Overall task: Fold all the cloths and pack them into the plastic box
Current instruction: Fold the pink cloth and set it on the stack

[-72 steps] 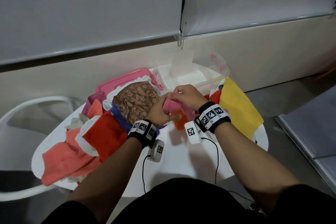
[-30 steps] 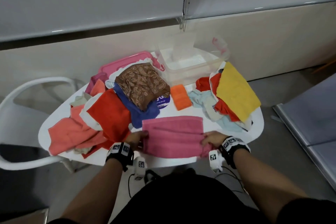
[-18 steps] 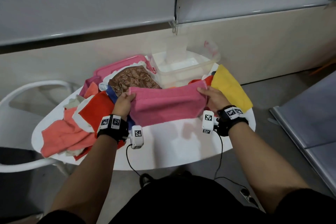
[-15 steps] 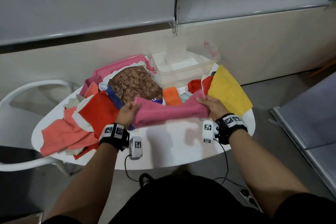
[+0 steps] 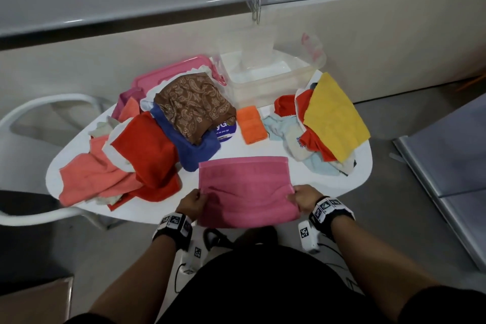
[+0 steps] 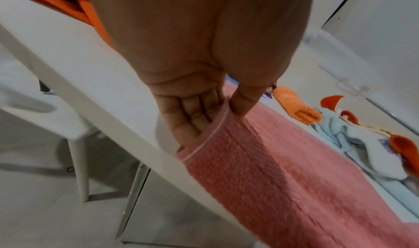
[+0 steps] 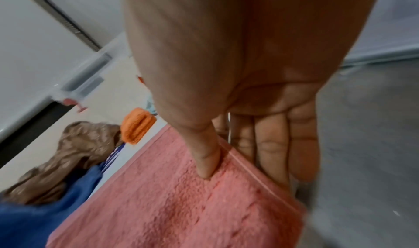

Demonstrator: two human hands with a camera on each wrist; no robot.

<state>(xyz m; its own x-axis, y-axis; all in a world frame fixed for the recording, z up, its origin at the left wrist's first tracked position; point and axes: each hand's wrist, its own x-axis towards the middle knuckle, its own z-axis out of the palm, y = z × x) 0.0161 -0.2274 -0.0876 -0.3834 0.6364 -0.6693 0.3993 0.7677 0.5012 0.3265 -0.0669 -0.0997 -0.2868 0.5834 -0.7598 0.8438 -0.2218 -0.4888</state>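
Coral cloth (image 5: pixel 89 179): crumpled at the table's far left edge.
Red cloth (image 5: pixel 147 150): draped over the coral one, beside a blue cloth (image 5: pixel 194 150).
Brown paisley cloth (image 5: pixel 194 108): on top of the blue cloth, in front of a pink lid (image 5: pixel 168 73).
Left hand (image 5: pixel 192 204): pinching the pink towel's left edge, thumb on top, fingers (image 6: pixel 195 112) beneath.
Pink towel (image 5: pixel 244 189): spread flat on the white table (image 5: pixel 263 147), its near edge overhanging.
Orange cloth (image 5: pixel 251 123): folded, behind the towel.
Plastic box (image 5: pixel 268 79): open, at the table's far side.
Right hand (image 5: pixel 305 197): pinching the towel's right edge, thumb above, fingers (image 7: pixel 272 144) below.
Yellow cloth (image 5: pixel 334 116): topping the right-hand heap.
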